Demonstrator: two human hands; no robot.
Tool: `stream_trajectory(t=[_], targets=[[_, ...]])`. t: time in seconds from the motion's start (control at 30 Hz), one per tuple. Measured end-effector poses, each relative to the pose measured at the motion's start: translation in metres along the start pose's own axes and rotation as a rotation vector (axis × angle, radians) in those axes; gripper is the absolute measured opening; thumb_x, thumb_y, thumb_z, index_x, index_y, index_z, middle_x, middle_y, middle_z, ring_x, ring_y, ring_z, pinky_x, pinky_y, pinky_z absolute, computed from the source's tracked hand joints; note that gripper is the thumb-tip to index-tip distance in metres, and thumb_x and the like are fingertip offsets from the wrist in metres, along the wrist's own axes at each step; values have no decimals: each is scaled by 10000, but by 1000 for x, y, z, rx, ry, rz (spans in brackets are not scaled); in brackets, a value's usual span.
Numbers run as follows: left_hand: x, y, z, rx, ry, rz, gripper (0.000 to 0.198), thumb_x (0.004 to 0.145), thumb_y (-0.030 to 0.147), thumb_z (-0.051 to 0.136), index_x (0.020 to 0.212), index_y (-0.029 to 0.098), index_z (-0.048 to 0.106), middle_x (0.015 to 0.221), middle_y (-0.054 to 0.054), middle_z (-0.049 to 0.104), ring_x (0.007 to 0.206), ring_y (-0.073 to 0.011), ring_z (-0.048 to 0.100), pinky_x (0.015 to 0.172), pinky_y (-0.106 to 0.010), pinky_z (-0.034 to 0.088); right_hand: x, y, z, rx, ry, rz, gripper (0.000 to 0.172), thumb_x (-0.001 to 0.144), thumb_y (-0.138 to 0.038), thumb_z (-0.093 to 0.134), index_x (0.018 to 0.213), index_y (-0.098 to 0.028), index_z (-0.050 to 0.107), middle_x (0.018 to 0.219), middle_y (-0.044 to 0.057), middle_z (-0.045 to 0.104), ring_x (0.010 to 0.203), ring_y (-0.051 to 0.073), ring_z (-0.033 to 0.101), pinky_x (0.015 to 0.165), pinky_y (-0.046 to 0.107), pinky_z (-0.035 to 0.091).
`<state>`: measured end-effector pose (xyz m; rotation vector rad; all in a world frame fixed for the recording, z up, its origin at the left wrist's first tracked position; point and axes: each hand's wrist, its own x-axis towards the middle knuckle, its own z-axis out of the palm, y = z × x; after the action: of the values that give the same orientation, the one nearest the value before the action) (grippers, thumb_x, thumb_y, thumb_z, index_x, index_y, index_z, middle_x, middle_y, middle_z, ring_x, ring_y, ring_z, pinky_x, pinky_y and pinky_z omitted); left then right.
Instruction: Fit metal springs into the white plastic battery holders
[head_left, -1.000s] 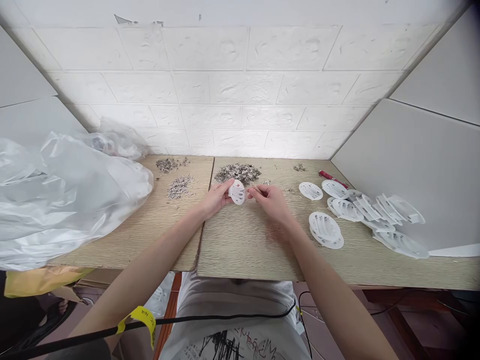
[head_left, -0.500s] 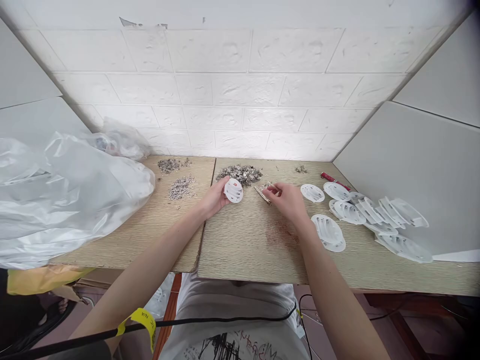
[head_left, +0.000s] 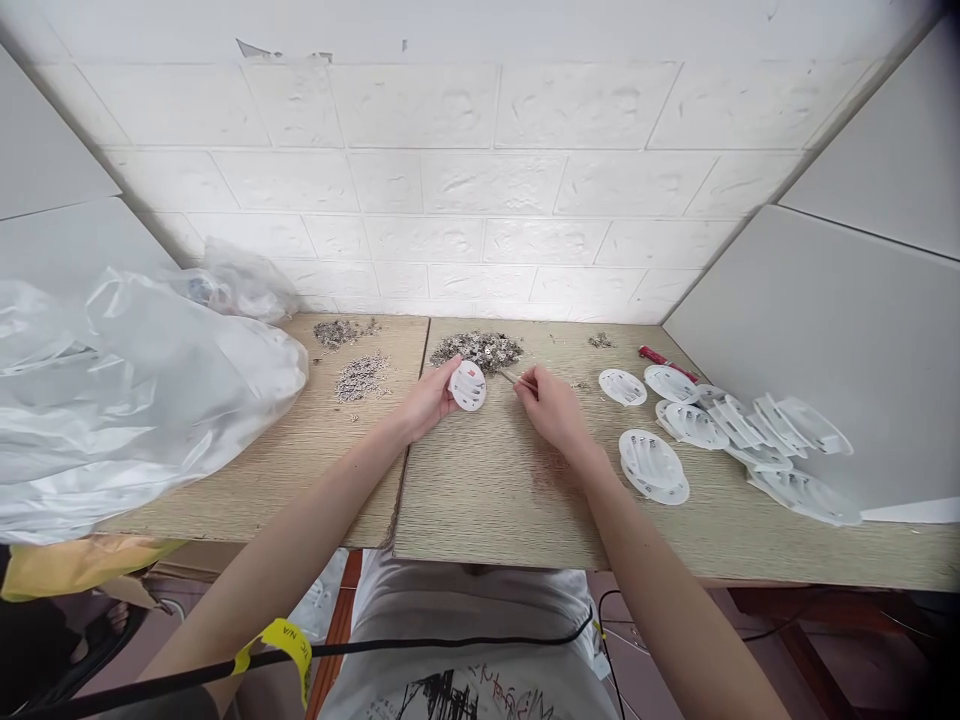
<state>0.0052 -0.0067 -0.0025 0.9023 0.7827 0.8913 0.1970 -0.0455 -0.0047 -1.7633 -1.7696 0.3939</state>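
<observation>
My left hand is closed around the edge of a round white plastic disc, tilted up with its ribbed face toward me. A small red mark and some metal bits show on that face. To its right, my right hand pinches a thin, narrow, light-coloured strip that points left toward the disc. Its exact kind is not clear. Behind the disc lies a heap of small metal pieces. A few tiny bits lie just behind my right hand.
Several similar white discs lie singly and in leaning stacks at the right, beside a red tube-like object. Two smaller piles of metal parts lie left. A large plastic bag covers the left end. A white brick-patterned wall closes the back.
My right hand has turned and shifted slightly left, bringing the strip, earlier seen flatter and broader, edge-on near the disc. My left hand keeps the disc in nearly the same place.
</observation>
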Motion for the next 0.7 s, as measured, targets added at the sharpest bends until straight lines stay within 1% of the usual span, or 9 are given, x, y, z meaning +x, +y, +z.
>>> stream_trajectory(t=[0.07, 0.13, 0.23, 0.3, 0.37, 0.43, 0.47, 0.57, 0.7], targets=[[0, 0, 0, -11, 4, -4, 318, 896, 423, 513, 924, 135, 645, 957, -116, 703, 913, -195, 653, 819, -317, 515, -2, -4, -2, 132, -11, -10, 30, 843, -205, 423, 827, -218, 445, 790, 42, 638, 713, 190, 552, 642, 292, 358], [0, 1, 0, -13, 2, -8, 321, 887, 433, 524, 914, 138, 644, 949, -119, 705, 923, -198, 652, 828, -317, 514, -4, -8, -3, 206, -17, -27, 78, 813, -186, 413, 880, -219, 439, 734, 11, 609, 652, 177, 523, 609, 282, 347], [-1, 1, 1, -2, -1, -7, 335, 868, 455, 546, 907, 136, 639, 945, -122, 703, 931, -207, 651, 826, -325, 514, -6, -13, -2, 233, -47, -41, 160, 840, -241, 408, 992, -212, 450, 648, -27, 551, 579, 168, 476, 568, 274, 314], [-1, 1, 0, 3, 2, -1, 336, 856, 460, 558, 899, 136, 636, 939, -118, 702, 929, -210, 650, 817, -326, 515, -6, -14, -1, 219, -91, -76, 189, 884, -310, 392, 1010, -207, 489, 626, -29, 547, 572, 167, 471, 570, 273, 304], [0, 0, 0, -1, 2, 9, 327, 848, 457, 566, 880, 139, 635, 928, -106, 703, 925, -208, 648, 807, -318, 515, -6, -14, 0, 176, -129, -141, 232, 915, -356, 377, 916, -201, 550, 651, -5, 576, 603, 167, 488, 592, 274, 308], [1, -1, -1, -6, 8, 12, 317, 843, 452, 570, 865, 142, 633, 916, -95, 703, 921, -205, 646, 796, -308, 514, -6, -14, 1, 129, -147, -205, 298, 931, -370, 376, 799, -193, 576, 692, 17, 610, 636, 165, 507, 614, 272, 315], [1, -1, -1, -6, 10, 10, 315, 841, 451, 571, 866, 143, 631, 912, -91, 702, 918, -203, 646, 790, -305, 514, -6, -14, 1, 115, -150, -228, 317, 936, -372, 380, 776, -190, 585, 711, 23, 626, 648, 165, 517, 623, 270, 319], [1, -1, -1, 1, 19, 6, 321, 835, 456, 573, 880, 143, 625, 904, -85, 699, 898, -196, 646, 769, -296, 513, -6, -13, 2, 96, -130, -270, 315, 943, -361, 399, 829, -191, 638, 771, 35, 673, 684, 172, 553, 648, 265, 335], [1, -1, 0, 7, 20, 8, 317, 838, 455, 563, 862, 144, 617, 893, -81, 697, 880, -188, 644, 751, -285, 510, -6, -11, 2, 47, -82, -285, 298, 936, -342, 430, 882, -198, 686, 837, 59, 704, 738, 192, 585, 672, 270, 348]])
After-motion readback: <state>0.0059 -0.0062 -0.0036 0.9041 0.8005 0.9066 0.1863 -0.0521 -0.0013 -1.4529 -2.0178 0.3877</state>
